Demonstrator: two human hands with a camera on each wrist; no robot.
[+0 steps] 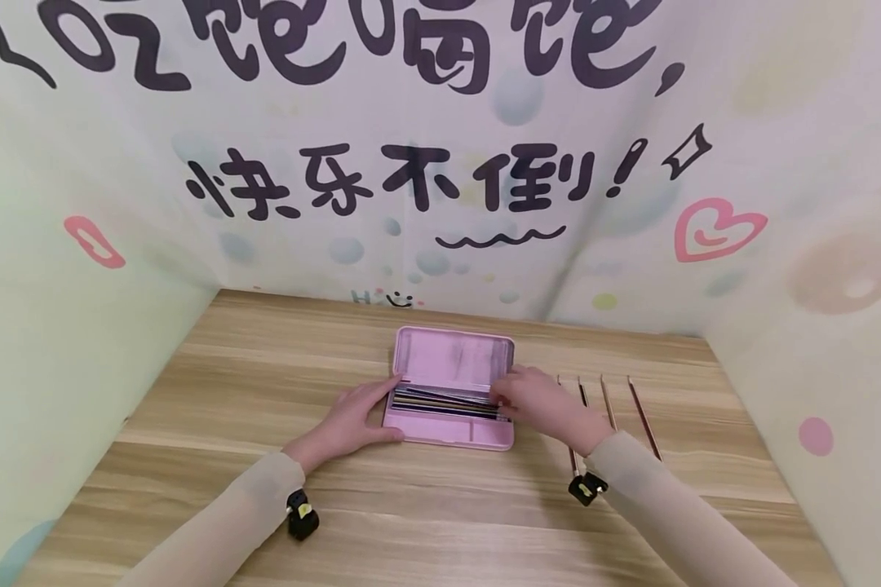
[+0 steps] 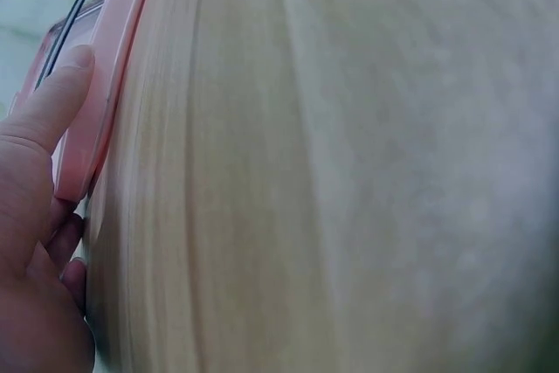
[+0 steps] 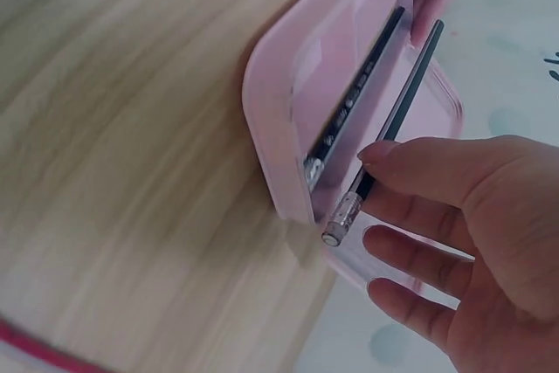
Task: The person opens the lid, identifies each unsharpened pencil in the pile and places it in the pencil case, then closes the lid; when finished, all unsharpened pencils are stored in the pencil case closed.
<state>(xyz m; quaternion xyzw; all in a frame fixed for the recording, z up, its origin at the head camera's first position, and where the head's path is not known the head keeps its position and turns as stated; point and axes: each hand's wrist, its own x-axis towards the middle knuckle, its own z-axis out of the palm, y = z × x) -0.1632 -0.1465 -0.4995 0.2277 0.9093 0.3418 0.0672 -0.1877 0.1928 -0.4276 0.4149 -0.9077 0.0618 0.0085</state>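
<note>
An open pink pencil case (image 1: 433, 429) lies on the table, its lid (image 1: 451, 357) folded back toward the wall. My left hand (image 1: 347, 422) holds the case's left end, thumb at the front corner and fingers toward the hinge; in the left wrist view the thumb (image 2: 61, 98) lies over the pink rim. At the right end, my right hand (image 1: 546, 405) pinches a dark pencil (image 3: 407, 93) between thumb and fingers near its silver eraser end. This pencil slants over the case. Another dark pencil (image 3: 356, 98) lies inside, among several long thin pencils in the head view.
Several pencils lie apart on the table right of the case, including a reddish one (image 1: 644, 420) and a dark one (image 1: 583, 393), partly behind my right forearm. The wood-grain table (image 1: 440, 505) meets a printed fabric wall (image 1: 301, 253) at the back and sides.
</note>
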